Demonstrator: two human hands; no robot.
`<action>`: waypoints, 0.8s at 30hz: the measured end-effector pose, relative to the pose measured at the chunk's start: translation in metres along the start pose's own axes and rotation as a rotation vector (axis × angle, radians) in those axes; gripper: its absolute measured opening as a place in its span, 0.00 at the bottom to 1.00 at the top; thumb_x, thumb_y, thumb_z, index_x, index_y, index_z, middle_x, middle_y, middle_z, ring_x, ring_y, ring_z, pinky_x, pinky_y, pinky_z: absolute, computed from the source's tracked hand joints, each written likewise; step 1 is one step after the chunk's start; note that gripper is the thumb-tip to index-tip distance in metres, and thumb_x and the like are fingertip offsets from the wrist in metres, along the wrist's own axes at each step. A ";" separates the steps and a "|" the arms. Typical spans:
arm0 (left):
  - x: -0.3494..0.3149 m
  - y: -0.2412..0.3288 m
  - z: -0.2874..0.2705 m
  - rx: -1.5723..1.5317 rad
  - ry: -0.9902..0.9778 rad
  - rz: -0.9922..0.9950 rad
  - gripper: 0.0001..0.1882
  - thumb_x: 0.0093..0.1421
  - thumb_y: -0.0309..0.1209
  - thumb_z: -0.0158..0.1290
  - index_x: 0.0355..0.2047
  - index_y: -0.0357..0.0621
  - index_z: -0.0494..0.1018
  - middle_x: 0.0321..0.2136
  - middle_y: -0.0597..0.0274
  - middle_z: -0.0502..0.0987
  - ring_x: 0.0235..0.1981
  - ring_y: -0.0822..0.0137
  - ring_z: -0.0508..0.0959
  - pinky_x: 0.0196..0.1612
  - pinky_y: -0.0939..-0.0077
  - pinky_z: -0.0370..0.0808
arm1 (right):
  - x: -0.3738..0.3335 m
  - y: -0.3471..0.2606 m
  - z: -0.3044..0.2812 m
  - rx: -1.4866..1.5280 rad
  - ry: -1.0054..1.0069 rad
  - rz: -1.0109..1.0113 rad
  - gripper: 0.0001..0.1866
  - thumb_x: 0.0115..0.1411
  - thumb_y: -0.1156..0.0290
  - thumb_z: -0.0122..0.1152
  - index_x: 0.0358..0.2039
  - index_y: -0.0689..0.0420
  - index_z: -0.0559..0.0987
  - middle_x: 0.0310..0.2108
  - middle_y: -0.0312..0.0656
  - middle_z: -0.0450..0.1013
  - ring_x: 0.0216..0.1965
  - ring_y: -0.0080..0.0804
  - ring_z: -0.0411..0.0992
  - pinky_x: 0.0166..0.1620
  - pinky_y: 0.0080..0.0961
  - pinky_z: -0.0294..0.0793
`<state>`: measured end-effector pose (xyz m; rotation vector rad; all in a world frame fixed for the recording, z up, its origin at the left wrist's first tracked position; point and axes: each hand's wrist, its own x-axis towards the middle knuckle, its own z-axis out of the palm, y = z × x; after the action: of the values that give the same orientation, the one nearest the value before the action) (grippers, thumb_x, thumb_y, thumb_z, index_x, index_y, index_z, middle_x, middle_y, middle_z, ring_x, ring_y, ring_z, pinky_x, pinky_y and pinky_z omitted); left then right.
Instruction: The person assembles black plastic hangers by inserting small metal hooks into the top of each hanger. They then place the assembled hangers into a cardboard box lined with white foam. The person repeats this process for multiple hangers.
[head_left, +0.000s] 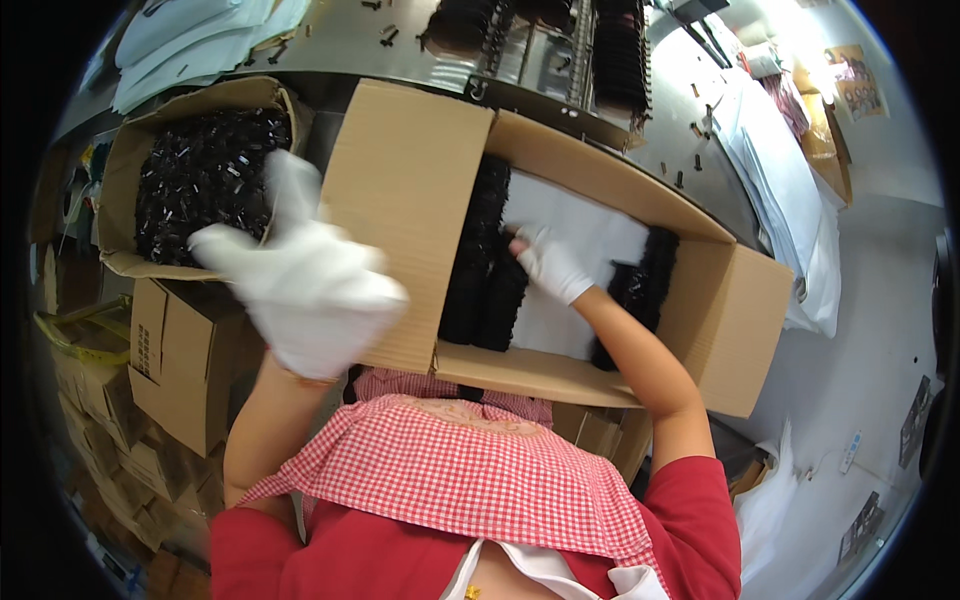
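Note:
My left hand (310,275), in a white glove and smeared by motion, is raised over the left flap of an open cardboard box (715,300). Its fingers look spread, with no object visible in them, and reach toward a smaller carton (115,215) full of loose small black pieces (205,185). Inside the open box, my gloved right hand (552,265) has its bare fingertips drawn together against a row of black pieces (485,270); whatever they pinch is too small to make out. White sheet (590,215) lines the box's middle, and another black row (640,295) stands along its right side.
Behind the box runs a metal worktable (400,50) with scattered small dark pieces and racks of black parts (620,60). White sheets or bags lie at far left (180,45) and right (755,150). Closed cartons (180,360) are stacked at lower left.

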<state>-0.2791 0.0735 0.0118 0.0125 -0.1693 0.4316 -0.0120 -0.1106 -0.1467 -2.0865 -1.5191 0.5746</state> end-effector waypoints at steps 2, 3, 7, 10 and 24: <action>0.002 0.038 0.010 -0.129 -0.189 0.199 0.33 0.70 0.35 0.45 0.73 0.56 0.47 0.28 0.77 0.76 0.31 0.77 0.75 0.51 0.63 0.74 | 0.000 -0.006 0.002 -0.155 -0.089 -0.001 0.26 0.63 0.54 0.59 0.54 0.61 0.75 0.53 0.54 0.73 0.53 0.56 0.69 0.57 0.45 0.69; 0.005 0.042 0.014 -0.094 -0.170 0.163 0.34 0.70 0.37 0.45 0.73 0.53 0.46 0.28 0.78 0.75 0.30 0.78 0.74 0.51 0.64 0.73 | 0.005 -0.018 -0.013 -0.164 -0.111 -0.007 0.25 0.63 0.56 0.59 0.54 0.61 0.75 0.52 0.54 0.73 0.52 0.55 0.70 0.56 0.43 0.70; 0.051 0.028 0.024 0.422 -0.005 -0.055 0.35 0.69 0.55 0.44 0.65 0.41 0.59 0.36 0.68 0.75 0.39 0.73 0.74 0.50 0.69 0.70 | 0.044 -0.073 -0.118 0.007 -0.054 -0.083 0.21 0.61 0.67 0.62 0.54 0.60 0.76 0.49 0.52 0.74 0.49 0.47 0.74 0.53 0.33 0.74; 0.106 -0.022 -0.002 2.090 -0.003 0.172 0.25 0.60 0.35 0.59 0.54 0.35 0.71 0.48 0.50 0.78 0.52 0.51 0.77 0.60 0.61 0.70 | 0.108 -0.093 -0.163 0.286 0.337 -0.082 0.23 0.61 0.73 0.62 0.57 0.62 0.73 0.52 0.48 0.74 0.48 0.34 0.74 0.52 0.28 0.73; 0.175 -0.055 -0.056 2.674 -0.136 0.153 0.29 0.54 0.40 0.58 0.53 0.34 0.70 0.47 0.48 0.74 0.57 0.54 0.69 0.67 0.61 0.58 | 0.254 -0.085 -0.120 0.174 0.469 -0.187 0.31 0.56 0.79 0.63 0.62 0.54 0.72 0.38 0.39 0.77 0.33 0.20 0.71 0.40 0.20 0.74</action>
<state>-0.0910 0.0992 -0.0126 2.6623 0.3916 0.5146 0.0702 0.1369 -0.0125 -1.7639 -1.3161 0.1256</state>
